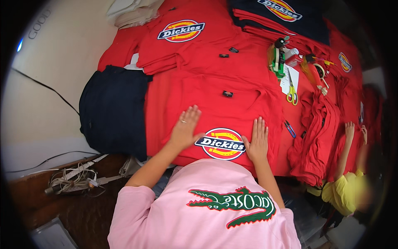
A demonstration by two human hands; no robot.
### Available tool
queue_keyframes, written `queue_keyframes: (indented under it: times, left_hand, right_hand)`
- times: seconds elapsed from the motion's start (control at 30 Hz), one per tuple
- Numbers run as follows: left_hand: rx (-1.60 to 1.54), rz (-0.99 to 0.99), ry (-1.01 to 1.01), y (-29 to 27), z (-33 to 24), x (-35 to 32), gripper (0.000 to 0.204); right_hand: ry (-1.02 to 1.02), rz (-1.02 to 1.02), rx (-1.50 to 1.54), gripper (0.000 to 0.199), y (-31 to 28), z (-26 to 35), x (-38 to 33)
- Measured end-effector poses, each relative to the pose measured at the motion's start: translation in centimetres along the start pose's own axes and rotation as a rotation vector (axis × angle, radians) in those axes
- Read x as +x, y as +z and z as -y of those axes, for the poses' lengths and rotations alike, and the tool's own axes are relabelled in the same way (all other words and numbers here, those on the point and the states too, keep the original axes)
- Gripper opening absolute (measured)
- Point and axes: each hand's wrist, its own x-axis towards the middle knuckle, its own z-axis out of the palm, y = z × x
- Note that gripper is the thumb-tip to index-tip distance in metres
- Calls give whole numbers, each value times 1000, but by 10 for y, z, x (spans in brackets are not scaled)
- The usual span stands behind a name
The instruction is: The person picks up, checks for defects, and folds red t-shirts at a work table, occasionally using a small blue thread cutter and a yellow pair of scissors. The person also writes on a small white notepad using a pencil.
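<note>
1. Red fabric shirt [215, 111], spread directly before the person; smoothing it appears the step in hand, and the next move calls for light, even pressure.
2. Folded navy-blue fabric pile [114, 114], left of the shirt.
3. Round red-and-yellow emblem [222, 144] low on the shirt, its dark banner carrying bold white lettering.
4. Left hand [185, 126] and right hand [258, 140], palms down beside the emblem, fingers extended, grasping nothing.
5. Small dark rectangular neck label [227, 94], print too small to read.

matt red cloth shirt [219, 111], lightly creased; yellow plastic scissor handles [292, 90]; white paper sheet [285, 85].
</note>
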Motion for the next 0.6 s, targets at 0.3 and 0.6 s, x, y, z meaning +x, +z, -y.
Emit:
queue_keyframes:
  times: [0.3,0.6]
  left_hand:
    - [482,-211,-118,-14,50,115,84]
    - [186,-279,-136,6,-51,69,79]
  right_hand:
    - [-17,-143,-394,79,-4,-48,104]
    - [-34,-188,-140,82,0,20,59]
